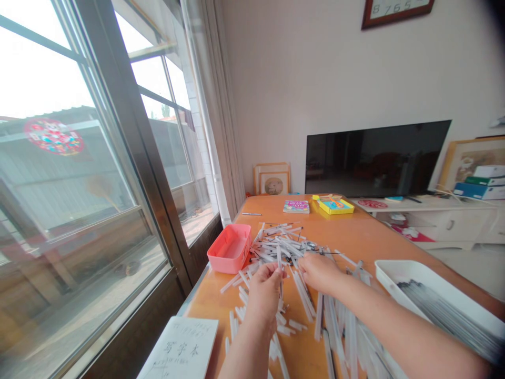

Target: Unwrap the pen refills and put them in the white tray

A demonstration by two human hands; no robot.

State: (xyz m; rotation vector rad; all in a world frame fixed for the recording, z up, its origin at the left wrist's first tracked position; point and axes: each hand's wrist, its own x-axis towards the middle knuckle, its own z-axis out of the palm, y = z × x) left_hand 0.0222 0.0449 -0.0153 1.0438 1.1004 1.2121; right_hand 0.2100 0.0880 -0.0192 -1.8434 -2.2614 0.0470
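Words and numbers to read

Black signs 写字本 on the white paper writing book (179, 347) down in the near corner. Numbers 8, 7, 6, 5 on the brown-framed wall clock (396, 9) up top. Print on the small pink and purple book (296, 206) too tiny to read.

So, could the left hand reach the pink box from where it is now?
Probably yes. The pink box sits open just ahead and left of the left hand, which pinches a white tube. Only loose tubes lie between them on the table.
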